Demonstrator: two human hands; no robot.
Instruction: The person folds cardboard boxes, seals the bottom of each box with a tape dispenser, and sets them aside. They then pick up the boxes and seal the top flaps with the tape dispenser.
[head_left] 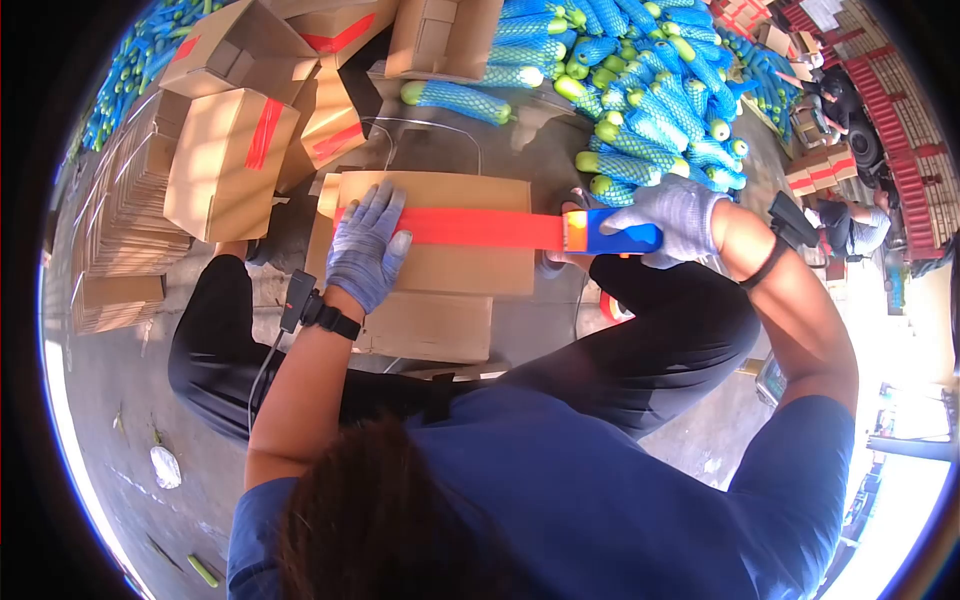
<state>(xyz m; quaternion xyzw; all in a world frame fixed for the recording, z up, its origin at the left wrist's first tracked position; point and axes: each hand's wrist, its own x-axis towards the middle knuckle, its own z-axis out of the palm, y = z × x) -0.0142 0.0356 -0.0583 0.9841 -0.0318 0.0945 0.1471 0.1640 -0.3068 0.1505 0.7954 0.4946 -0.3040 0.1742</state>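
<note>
A flat cardboard box (pixel 440 270) lies on the floor in front of me. A strip of red tape (pixel 480 227) runs across its top. My left hand (pixel 365 250), in a blue-grey glove, presses flat on the left end of the tape with fingers spread. My right hand (pixel 680 218), also gloved, grips a blue tape dispenser (pixel 612 232) at the box's right edge, where the tape stretches out from it.
Taped cardboard boxes (pixel 240 140) are piled at the upper left, with flat cardboard stacks (pixel 120 230) beside them. A heap of green gourds in blue net sleeves (pixel 640 90) lies at the upper right. Another person (pixel 850 225) sits at far right.
</note>
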